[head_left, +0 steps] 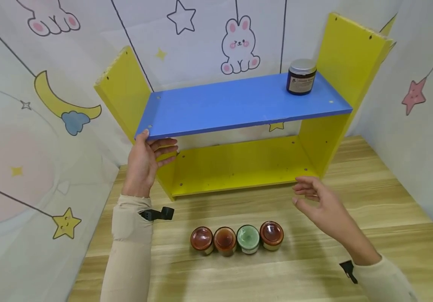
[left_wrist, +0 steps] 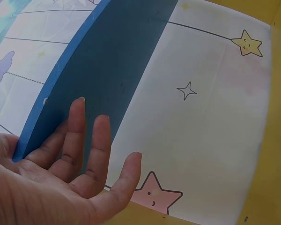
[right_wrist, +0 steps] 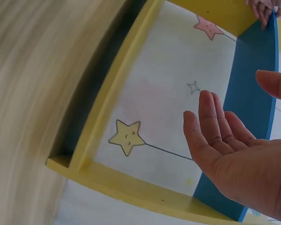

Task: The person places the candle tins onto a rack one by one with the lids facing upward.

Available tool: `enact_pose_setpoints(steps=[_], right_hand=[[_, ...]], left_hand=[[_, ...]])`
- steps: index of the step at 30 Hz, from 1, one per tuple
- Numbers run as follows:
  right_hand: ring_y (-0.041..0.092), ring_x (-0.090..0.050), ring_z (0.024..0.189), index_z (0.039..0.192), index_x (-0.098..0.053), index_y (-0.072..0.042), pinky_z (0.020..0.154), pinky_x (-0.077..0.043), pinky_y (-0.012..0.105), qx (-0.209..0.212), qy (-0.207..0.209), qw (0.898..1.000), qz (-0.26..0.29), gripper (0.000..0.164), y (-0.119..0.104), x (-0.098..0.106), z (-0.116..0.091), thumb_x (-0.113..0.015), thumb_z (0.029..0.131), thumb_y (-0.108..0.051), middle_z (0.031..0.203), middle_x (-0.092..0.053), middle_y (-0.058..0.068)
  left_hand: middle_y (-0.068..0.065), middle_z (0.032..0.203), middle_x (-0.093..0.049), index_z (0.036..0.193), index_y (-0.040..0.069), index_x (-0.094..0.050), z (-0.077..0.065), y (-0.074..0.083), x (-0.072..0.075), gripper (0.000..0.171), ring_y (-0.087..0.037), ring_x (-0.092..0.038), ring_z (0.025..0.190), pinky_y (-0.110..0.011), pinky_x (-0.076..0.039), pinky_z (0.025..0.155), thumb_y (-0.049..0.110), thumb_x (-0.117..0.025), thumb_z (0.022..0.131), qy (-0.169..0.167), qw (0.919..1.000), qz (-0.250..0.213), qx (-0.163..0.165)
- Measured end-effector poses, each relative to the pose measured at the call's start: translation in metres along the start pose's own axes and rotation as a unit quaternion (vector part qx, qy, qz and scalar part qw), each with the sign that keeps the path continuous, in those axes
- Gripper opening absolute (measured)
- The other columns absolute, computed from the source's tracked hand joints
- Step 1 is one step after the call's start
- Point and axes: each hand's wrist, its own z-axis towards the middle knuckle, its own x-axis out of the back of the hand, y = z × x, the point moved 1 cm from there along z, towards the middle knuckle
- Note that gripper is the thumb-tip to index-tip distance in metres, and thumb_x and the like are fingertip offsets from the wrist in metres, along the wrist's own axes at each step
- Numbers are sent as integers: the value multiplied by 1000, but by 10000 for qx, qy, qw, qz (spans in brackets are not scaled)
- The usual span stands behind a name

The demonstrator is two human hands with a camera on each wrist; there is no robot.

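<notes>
My left hand (head_left: 142, 164) holds the left front corner of the blue shelf board (head_left: 216, 105), thumb on top and fingers beneath. In the left wrist view, the index finger of that hand (left_wrist: 79, 173) lies near the board's underside, and the other fingers stand away from it. The board spans a yellow shelf unit (head_left: 235, 170). My right hand (head_left: 322, 205) hovers in front of the unit's lower right, fingers loosely bent, holding nothing. Near the board's right end stands a dark jar (head_left: 301, 77) with a silver lid and a paper label.
On the wooden table (head_left: 371, 201), a row of jars stands before the unit: a reddish-brown jar (head_left: 202, 239), an amber-brown jar (head_left: 225, 239), a green jar (head_left: 248, 238) and another reddish-brown jar (head_left: 271, 235). Printed white cloth (head_left: 201, 50) hangs behind and at both sides.
</notes>
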Motion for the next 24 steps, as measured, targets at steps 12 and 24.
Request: enact_pose_setpoints(steps=[12,24], right_hand=[[32,-60,121,145,-45,-4,103,-45,56,-157,-508,9986,15,56,18,-23,-8,-70,98,-19,133,-61,14],[46,-54,127,147,-41,3,103,-42,64,-209,-1316,9903,406,73,29,-41,-19,-78,90,-23,144,-51,26]], left_hand=[[-3,103,-75,149,10,-42,-1,1,0,58,-23,-69,99,-54,-45,102,49,-30,109,-84,10000,-8,-18],[-4,105,-73,151,11,-41,0,1,1,58,-25,-68,102,-52,-44,102,50,-28,109,-92,9999,4,43]])
